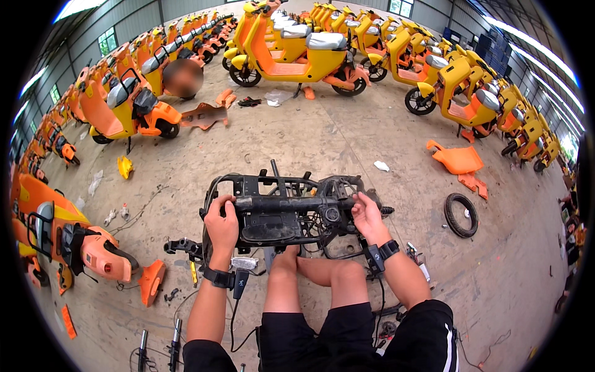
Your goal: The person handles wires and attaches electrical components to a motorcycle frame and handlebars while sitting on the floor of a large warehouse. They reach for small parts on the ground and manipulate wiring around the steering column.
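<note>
A black metal scooter frame (279, 204) lies crosswise in front of my knees, with a thick tube running along it. At the tube's left end my left hand (222, 224) is closed, thumb and fingers curled on the frame. My right hand (367, 217) grips the tube's right part, its fingers bent and partly hidden. A flat black panel (269, 232) sits in the frame below the tube. Black straps with small boxes circle both wrists.
Orange and yellow scooters (297, 56) stand in rows around me. A loose tire (461, 215) and an orange body panel (455, 158) lie at right. Shock absorbers (175, 344) lie lower left, near an orange fender (152, 282). Cables and small parts litter the concrete floor.
</note>
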`<state>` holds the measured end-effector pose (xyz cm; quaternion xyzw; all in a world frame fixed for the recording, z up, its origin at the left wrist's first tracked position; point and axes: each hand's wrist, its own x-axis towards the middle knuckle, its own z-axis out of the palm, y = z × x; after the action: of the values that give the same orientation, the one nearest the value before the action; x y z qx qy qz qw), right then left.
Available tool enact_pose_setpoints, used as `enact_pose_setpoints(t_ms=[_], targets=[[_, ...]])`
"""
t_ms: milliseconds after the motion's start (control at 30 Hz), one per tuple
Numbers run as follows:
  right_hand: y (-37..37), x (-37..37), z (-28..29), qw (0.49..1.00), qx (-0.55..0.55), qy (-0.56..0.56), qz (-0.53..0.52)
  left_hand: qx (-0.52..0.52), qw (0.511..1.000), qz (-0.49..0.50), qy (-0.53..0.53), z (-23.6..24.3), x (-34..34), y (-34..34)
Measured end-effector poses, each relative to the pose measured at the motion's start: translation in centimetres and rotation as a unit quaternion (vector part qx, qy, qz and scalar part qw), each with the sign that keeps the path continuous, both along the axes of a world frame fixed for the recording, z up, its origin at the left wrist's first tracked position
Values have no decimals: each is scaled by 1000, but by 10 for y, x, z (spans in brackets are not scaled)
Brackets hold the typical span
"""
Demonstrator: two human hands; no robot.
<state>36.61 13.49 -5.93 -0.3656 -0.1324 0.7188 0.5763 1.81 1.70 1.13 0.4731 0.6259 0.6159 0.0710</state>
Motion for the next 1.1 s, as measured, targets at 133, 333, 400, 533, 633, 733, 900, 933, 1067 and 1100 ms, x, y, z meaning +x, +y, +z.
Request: enact_pose_setpoints(t_ms=[133, 333, 400, 533, 633, 733, 900, 933, 1067, 1100], targets=[[1, -6, -2, 1000, -6, 15, -26, -1, 1000, 2, 4, 2, 1, -1], [-6, -15, -4, 998, 1, -34, -51, -3, 1000, 1, 4, 1, 3, 0], [-11, -23, 4, 998, -12, -26, -52, -1, 1000, 3, 3, 2, 1, -1], [-10, -22, 8, 998, -32, 4, -46, -3, 1000, 6, 17, -2, 1, 1], [-6, -20, 6, 998, -41, 23, -49, -4, 1000, 6, 13, 0, 0, 0], [0, -18, 2, 997, -45, 36, -54, -5, 1000, 4, 13, -1, -1, 0], [21, 2, -11, 995, -54, 60, -54, -7, 1000, 2, 14, -1, -1, 0], [28, 7, -12, 994, -61, 69, -59, -7, 1000, 2, 14, 1, -1, 0], [49, 15, -3, 997, -51, 15, -60, -10, 1000, 0, 15, 2, 0, -1], [55, 16, -2, 997, -51, -11, -55, -10, 1000, 0, 14, 1, 0, -1]])
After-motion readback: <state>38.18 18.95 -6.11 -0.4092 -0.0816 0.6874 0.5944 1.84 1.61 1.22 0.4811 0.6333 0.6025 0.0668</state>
